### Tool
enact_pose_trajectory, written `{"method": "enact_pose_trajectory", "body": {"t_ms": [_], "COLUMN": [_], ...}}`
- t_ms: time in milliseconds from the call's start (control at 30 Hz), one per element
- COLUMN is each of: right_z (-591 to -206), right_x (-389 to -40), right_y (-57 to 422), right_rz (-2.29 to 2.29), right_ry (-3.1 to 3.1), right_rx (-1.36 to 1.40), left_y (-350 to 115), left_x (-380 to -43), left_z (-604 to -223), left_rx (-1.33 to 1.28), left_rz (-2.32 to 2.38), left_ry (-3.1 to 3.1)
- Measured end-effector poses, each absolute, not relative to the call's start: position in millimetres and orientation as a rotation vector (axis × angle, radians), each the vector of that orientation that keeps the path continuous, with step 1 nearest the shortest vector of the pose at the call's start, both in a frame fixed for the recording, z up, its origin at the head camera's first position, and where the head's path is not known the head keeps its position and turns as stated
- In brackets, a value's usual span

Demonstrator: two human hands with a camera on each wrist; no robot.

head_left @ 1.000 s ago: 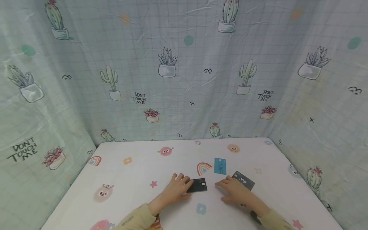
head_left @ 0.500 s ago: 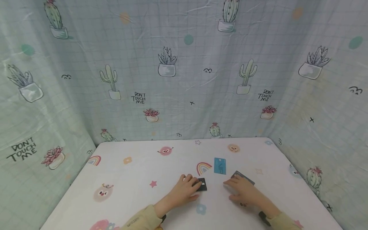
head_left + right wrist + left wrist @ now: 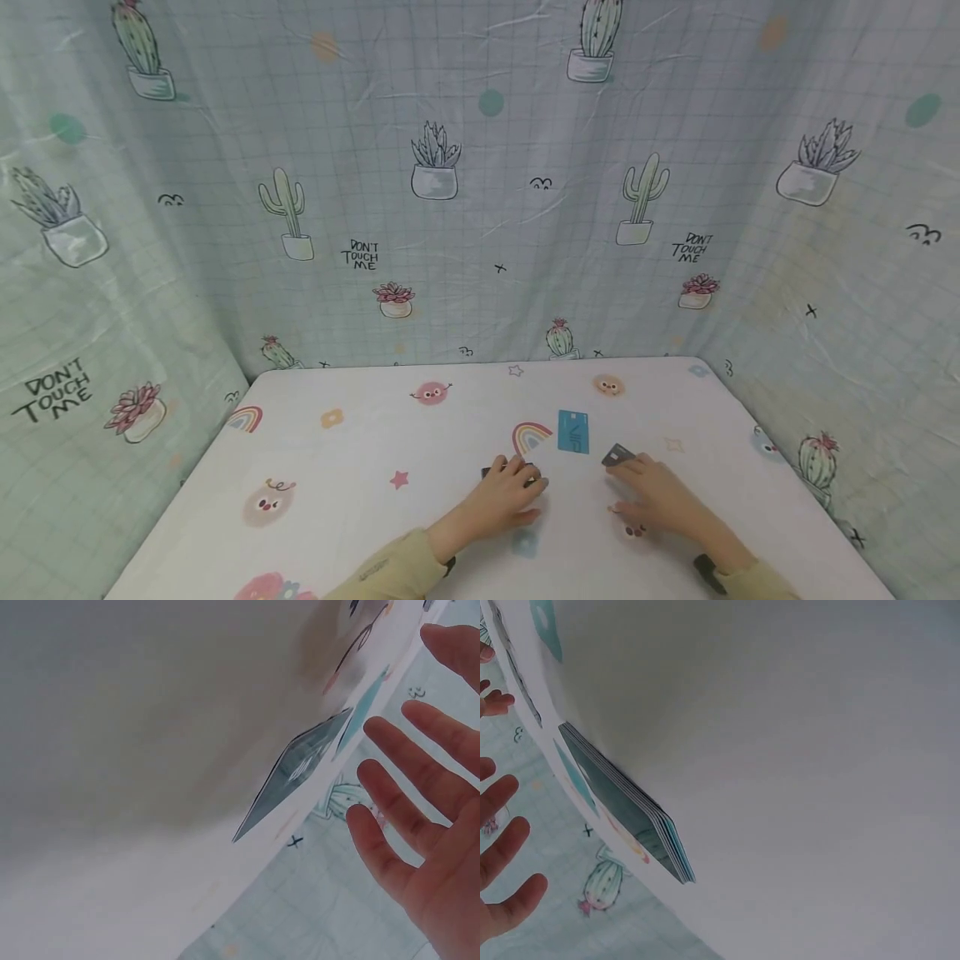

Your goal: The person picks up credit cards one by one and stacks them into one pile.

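Note:
In the head view my left hand [image 3: 495, 502] hovers over a dark stack of cards [image 3: 486, 472], covering most of it. The left wrist view shows that stack from the side, several cards thick, with my left fingers [image 3: 506, 851] spread apart from it. My right hand [image 3: 662, 496] is over a dark grey VIP card [image 3: 617, 455] and hides all but its far left corner. From the right wrist view, this card [image 3: 296, 769] lies flat on the table, and my right fingers [image 3: 394, 795] are straight and spaced, holding nothing. Beyond both hands is a blue VIP card [image 3: 573, 432].
A white tabletop [image 3: 330, 467] printed with rainbows, stars, flowers and smiling faces bears the cards. Behind it and along both sides hang cactus-print curtains [image 3: 502, 225]. Dark bands show at the cuffs of the sleeves [image 3: 390, 571].
My left hand has slid rightward across the dark stack, now covering its right end. My right hand has shifted right, baring the grey card's far left corner. The cards stay where they were.

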State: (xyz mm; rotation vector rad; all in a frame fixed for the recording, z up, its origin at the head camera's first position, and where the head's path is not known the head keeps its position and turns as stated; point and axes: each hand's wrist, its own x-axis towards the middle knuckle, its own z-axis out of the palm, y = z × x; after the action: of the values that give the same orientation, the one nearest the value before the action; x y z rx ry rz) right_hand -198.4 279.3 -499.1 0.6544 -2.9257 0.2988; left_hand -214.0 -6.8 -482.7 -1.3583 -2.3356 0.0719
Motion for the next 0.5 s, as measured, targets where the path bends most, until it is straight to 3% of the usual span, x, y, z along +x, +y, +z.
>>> {"method": "enact_pose_trajectory", "body": {"t_ms": [200, 500], "right_z": [-496, -498], "right_x": [-196, -196], "right_y": [286, 298], "right_rz": [0.368, 0.207], "right_ry": [-2.987, -2.903], "right_rx": [0.446, 0.349], "left_y": [14, 48], "left_x": [-221, -237], "left_z": [-482, -477], "left_rx": [-1.404, -1.45], "left_rz": [0.115, 0.16], "left_ry": [-2.362, -2.332]}}
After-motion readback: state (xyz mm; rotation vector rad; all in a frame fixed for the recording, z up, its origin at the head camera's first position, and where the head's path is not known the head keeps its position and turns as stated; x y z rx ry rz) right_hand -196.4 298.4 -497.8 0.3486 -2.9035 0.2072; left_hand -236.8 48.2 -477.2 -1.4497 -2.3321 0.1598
